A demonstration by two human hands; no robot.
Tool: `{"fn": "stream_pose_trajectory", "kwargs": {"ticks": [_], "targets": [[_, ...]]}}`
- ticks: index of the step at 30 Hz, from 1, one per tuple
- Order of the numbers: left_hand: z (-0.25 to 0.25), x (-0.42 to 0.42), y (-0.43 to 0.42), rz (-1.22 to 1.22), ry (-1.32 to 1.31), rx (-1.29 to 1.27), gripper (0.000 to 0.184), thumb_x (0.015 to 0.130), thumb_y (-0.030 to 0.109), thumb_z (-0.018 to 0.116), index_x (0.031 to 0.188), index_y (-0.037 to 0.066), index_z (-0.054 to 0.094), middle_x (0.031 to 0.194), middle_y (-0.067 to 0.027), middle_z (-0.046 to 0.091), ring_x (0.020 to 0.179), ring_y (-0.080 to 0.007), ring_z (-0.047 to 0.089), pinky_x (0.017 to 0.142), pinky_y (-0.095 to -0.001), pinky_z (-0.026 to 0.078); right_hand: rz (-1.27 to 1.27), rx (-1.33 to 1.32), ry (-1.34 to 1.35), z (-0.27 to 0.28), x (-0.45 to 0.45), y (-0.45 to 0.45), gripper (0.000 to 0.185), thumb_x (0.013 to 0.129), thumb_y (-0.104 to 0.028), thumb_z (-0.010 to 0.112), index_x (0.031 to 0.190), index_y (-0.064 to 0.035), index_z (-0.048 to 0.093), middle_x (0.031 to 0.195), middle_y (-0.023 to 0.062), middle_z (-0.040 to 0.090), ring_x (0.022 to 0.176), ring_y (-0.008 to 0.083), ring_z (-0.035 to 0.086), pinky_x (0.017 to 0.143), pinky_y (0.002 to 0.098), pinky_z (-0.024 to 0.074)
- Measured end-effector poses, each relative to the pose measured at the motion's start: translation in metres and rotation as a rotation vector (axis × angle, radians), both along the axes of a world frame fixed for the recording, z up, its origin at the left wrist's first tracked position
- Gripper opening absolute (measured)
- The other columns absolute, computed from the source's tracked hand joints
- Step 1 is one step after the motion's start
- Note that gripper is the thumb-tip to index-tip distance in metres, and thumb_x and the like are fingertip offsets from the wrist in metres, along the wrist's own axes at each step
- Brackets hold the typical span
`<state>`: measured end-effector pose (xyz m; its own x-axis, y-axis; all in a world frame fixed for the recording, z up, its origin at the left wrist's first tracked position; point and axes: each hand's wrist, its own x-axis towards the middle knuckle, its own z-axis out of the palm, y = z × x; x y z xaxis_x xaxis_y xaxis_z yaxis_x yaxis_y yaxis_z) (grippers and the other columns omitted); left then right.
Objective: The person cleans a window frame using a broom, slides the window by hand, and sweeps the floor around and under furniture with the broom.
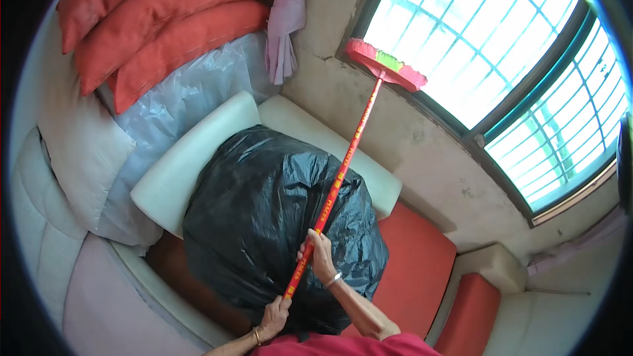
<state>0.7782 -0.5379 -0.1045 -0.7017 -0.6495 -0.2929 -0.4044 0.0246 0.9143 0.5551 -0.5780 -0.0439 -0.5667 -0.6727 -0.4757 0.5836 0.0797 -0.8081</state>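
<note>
Both my hands grip the red handle of a broom (347, 158), which slants up and to the right over a big black plastic bag (264, 191). My left hand (273, 318) is wrapped round the lower end of the handle. Higher up, my right hand (319, 256) is closed round it in front of the bag. The broom's pink and green bristle head (386, 64) is raised at the lower left edge of the barred window (475, 26), bristles upward. Whether it touches the frame or wall I cannot tell.
Red cushions (178, 23) are piled on plastic-wrapped bedding (191, 92) at the upper left. A pink curtain (285, 20) hangs beside them. Cream bolsters (198, 158) border the bag, and a red seat (415, 257) lies right of it.
</note>
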Motion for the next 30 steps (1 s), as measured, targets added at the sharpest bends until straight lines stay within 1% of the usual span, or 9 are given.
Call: {"fn": "stream_pose_trajectory", "kwargs": {"ticks": [3, 5, 7, 9, 13, 15, 17, 20, 30], "targets": [[0.004, -0.01, 0.007, -0.003, 0.108, -0.092, 0.032, 0.091, 0.032, 0.04, 0.081, 0.002, 0.048, 0.054, -0.0158, 0.048, 0.051, -0.0365, 0.052, 0.047, -0.0431, 0.039, -0.02, 0.036, -0.019, 0.02, 0.004, 0.012, 0.036, 0.088, -0.04, 0.048, 0.081, -0.0048, 0.044, 0.055, 0.0078, 0.05, 0.045, 0.0192, 0.054, 0.042, 0.0326, 0.047], [-0.019, -0.031, 0.002, -0.093, 0.267, -0.04, 0.032, 0.091, 0.033, 0.04, 0.079, 0.004, 0.048, 0.052, -0.0073, 0.043, 0.043, -0.0222, 0.047, 0.042, -0.0343, 0.037, -0.039, 0.007, 0.184, 0.036, -0.014, 0.006, 0.043, 0.089, -0.046, 0.043, 0.079, -0.004, 0.044, 0.053, 0.008, 0.049, 0.042, 0.0187, 0.053, 0.04, 0.0307, 0.0455], [0.023, -0.068, -0.017, 0.011, 0.256, 0.698, 0.031, 0.091, 0.034, 0.041, 0.078, 0.007, 0.047, 0.055, 0.0006, 0.038, 0.044, -0.008, 0.037, 0.04, -0.0253, 0.031, -0.125, -0.01, 0.311, 0.052, -0.04, -0.006, 0.047, 0.09, -0.048, 0.039, 0.079, -0.0033, 0.046, 0.052, 0.0088, 0.049, 0.039, 0.0184, 0.052, 0.036, 0.0289, 0.0425], [0.031, -0.107, -0.032, -0.039, 0.366, 0.677, 0.03, 0.092, 0.034, 0.042, 0.077, 0.008, 0.046, 0.057, 0.0041, 0.037, 0.048, -0.0029, 0.034, 0.04, -0.022, 0.027, -0.233, -0.151, 0.4, 0.07, -0.078, -0.029, 0.045, 0.091, -0.048, 0.038, 0.084, -0.0041, 0.045, 0.055, 0.0066, 0.049, 0.038, 0.0147, 0.049, 0.034, 0.0262, 0.0401], [0.011, -0.153, -0.026, -0.086, 0.385, 0.806, 0.028, 0.092, 0.032, 0.041, 0.078, 0.008, 0.046, 0.056, 0.0024, 0.037, 0.047, -0.0052, 0.036, 0.041, -0.0228, 0.028, -0.286, -0.013, 0.499, 0.082, -0.147, -0.045, 0.035, 0.092, -0.043, 0.041, 0.08, -0.0101, 0.04, 0.055, -0.0002, 0.041, 0.034, 0.008, 0.036, 0.031, 0.0236, 0.0314], [-0.022, -0.153, -0.002, -0.148, 0.557, 0.147, 0.027, 0.092, 0.029, 0.039, 0.076, 0.007, 0.046, 0.056, 0.001, 0.037, 0.048, -0.0069, 0.037, 0.041, -0.0235, 0.029, -0.309, 0.096, 0.549, 0.057, -0.14, -0.03, 0.034, 0.092, -0.042, 0.042, 0.079, -0.0111, 0.04, 0.055, -0.0008, 0.04, 0.034, 0.0077, 0.035, 0.03, 0.0235, 0.0307], [-0.018, -0.132, 0.013, -0.106, 0.302, 0.675, 0.029, 0.092, 0.027, 0.038, 0.073, 0.006, 0.045, 0.056, -0.0007, 0.037, 0.049, -0.0083, 0.039, 0.041, -0.0251, 0.031, -0.325, 0.192, 0.602, 0.034, -0.131, -0.02, 0.033, 0.092, -0.042, 0.042, 0.078, -0.0121, 0.039, 0.054, -0.0014, 0.039, 0.034, 0.0073, 0.035, 0.03, 0.0233, 0.03], [-0.044, -0.123, 0.017, -0.047, 0.319, 0.71, 0.034, 0.093, 0.039, 0.038, 0.076, 0.01, 0.044, 0.057, 0.0034, 0.036, 0.046, -0.0048, 0.033, 0.04, -0.0203, 0.026, -0.35, 0.27, 0.53, 0.012, -0.125, -0.03, 0.031, 0.091, -0.041, 0.044, 0.078, -0.013, 0.04, 0.054, -0.0022, 0.038, 0.034, 0.007, 0.033, 0.029, 0.0235, 0.0288], [-0.014, -0.102, -0.036, -0.072, 0.193, 0.695, 0.034, 0.093, 0.034, 0.039, 0.074, 0.006, 0.045, 0.055, 0.0003, 0.037, 0.047, -0.0073, 0.038, 0.041, -0.0238, 0.031, -0.385, 0.022, 0.183, 0.026, -0.109, -0.051, 0.03, 0.091, -0.038, 0.047, 0.078, -0.0124, 0.037, 0.054, -0.0014, 0.037, 0.034, 0.0071, 0.034, 0.029, 0.0228, 0.0296]]}}
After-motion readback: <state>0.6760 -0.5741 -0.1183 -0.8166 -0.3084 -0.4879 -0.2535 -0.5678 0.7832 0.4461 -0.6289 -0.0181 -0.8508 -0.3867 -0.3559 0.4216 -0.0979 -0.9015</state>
